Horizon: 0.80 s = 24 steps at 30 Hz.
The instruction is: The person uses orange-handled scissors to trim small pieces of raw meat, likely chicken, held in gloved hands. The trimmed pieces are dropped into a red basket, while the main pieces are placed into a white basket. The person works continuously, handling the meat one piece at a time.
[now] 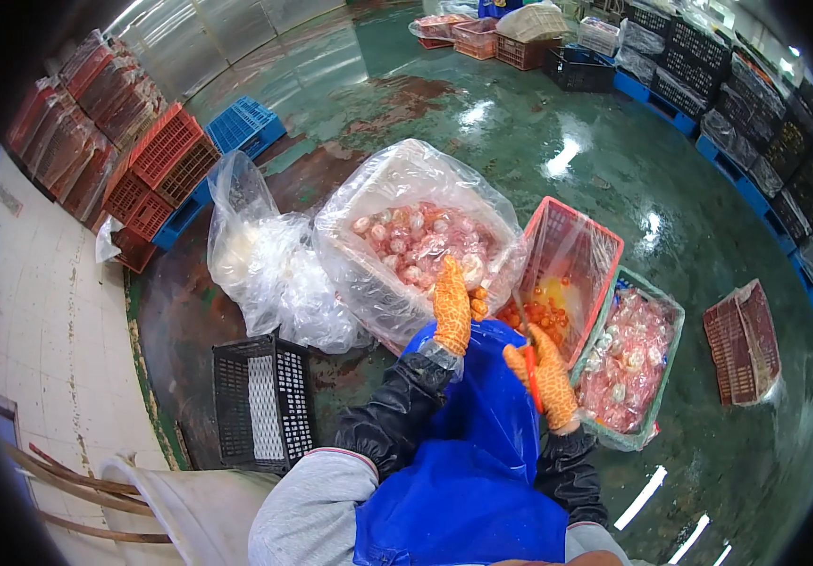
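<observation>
My left hand in an orange patterned glove is at the near rim of a plastic-lined white bin holding several pink-and-white bagged items; its fingers are curled, and whatever they hold is hidden. My right hand, gloved alike, grips a red-handled knife over the near end of a plastic-lined red crate with small orange round pieces inside. Right of that stands a pale green crate of similar pink bagged items. My blue apron is below both hands.
Crumpled clear bags and a black crate are at left. A dark red crate sits at right. Stacked crates stand back left, more on blue pallets along the right, on a wet green floor. A white tiled surface borders the left.
</observation>
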{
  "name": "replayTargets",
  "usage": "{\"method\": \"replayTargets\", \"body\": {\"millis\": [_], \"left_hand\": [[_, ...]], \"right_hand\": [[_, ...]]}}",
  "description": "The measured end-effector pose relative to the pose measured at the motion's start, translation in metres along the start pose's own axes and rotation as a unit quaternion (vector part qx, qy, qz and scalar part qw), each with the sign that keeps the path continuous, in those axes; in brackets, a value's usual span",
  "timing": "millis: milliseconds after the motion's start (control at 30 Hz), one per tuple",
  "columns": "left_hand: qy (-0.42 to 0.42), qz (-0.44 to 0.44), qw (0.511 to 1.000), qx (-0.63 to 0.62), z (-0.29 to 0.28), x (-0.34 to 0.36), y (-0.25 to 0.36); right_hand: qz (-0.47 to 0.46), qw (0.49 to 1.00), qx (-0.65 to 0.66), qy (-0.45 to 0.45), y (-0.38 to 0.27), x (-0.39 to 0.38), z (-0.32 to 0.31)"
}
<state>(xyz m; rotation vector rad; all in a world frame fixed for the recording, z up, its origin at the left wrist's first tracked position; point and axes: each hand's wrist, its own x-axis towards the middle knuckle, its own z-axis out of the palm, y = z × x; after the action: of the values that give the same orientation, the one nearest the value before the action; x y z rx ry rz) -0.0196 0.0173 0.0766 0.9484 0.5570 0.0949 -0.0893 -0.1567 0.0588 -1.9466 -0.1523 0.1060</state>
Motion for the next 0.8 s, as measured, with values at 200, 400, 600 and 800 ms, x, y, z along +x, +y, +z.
{"method": "replayTargets", "body": {"millis": [200, 400, 600, 800], "left_hand": [[-0.057, 0.098, 0.984, 0.14, 0.003, -0.019, -0.021], [-0.112, 0.087, 0.983, 0.115, 0.01, -0.032, -0.01], [-0.158, 0.0, 0.976, 0.151, 0.008, -0.028, -0.014], [-0.206, -0.048, 0.967, 0.144, 0.003, -0.014, -0.005]], "right_hand": [[0.025, 0.996, 0.051, -0.069, -0.035, 0.004, 0.005], [0.189, 0.948, 0.235, -0.101, -0.034, 0.0, 0.007], [-0.005, 0.997, 0.071, -0.039, -0.017, 0.012, 0.007], [0.168, 0.95, 0.219, -0.146, -0.046, 0.007, -0.022]]}}
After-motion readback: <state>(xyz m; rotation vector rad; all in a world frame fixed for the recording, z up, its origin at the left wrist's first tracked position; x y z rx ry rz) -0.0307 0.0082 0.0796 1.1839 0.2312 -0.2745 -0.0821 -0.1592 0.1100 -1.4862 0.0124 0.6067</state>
